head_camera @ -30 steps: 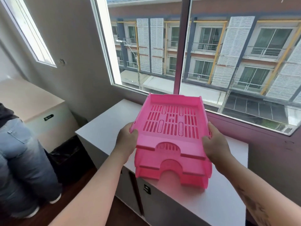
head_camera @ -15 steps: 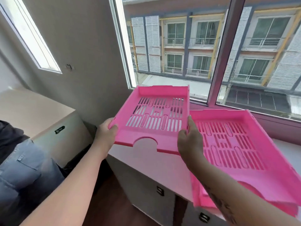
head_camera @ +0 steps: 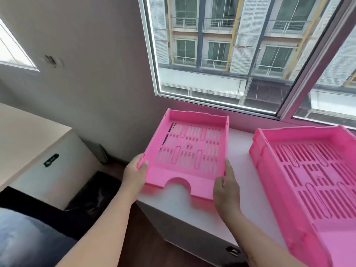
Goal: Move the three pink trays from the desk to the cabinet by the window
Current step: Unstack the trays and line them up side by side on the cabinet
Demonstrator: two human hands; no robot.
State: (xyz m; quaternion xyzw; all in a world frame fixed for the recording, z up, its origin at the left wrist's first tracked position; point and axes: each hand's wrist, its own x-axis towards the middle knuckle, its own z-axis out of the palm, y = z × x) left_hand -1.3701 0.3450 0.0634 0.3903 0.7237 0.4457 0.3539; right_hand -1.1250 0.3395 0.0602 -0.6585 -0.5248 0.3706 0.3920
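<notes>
While both hands are gripping it, a pink tray [head_camera: 187, 153] is sitting at the left end of the white cabinet [head_camera: 248, 191], below the window [head_camera: 240, 54]. The left hand [head_camera: 134, 175] is clasping its left front corner and the right hand [head_camera: 226, 189] its right front edge. Two stacked trays [head_camera: 312, 182] are lying on the cabinet to the right, apart from the held tray.

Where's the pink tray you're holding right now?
The single pink tray is at centre frame over the left end of the white cabinet, below the window, held by the left hand and right hand, left of the stacked trays.
</notes>
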